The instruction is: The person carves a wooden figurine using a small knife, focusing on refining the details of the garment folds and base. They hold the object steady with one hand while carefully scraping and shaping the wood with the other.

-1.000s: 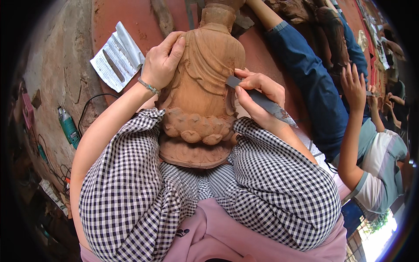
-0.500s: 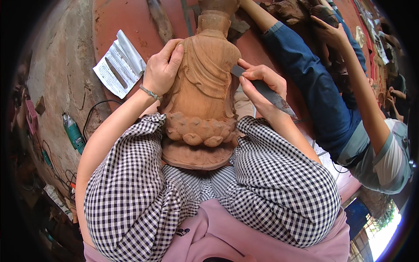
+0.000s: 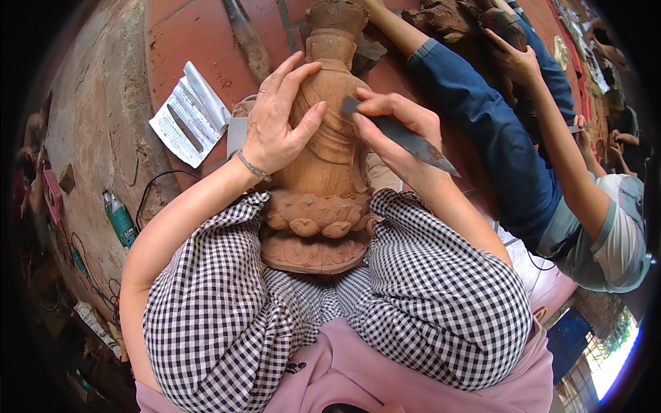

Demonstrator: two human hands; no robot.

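A carved wooden statue [image 3: 334,180] is between the person's legs in checked trousers [image 3: 200,310]. Its scalloped base lies nearest, then a band of bulging lotus petals, then a smooth brown body with draped, ridged folds. The left hand [image 3: 279,131] rests open on its upper left side, fingers spread, thumb stretched across the folds, wrist bent. The right hand [image 3: 416,122] pinches a flat dark-grey strip [image 3: 407,140] between thumb and curled fingers, its end at the statue's upper right side. Farther off, near the left edge of the red tile floor [image 3: 189,41], a creased printed paper [image 3: 211,113] bears a slim dark piece [image 3: 184,127]. On the rough grey floor [image 3: 103,117] lies a green power tool [image 3: 121,221]. To the right stretches a co-worker's blue trouser leg [image 3: 482,127].
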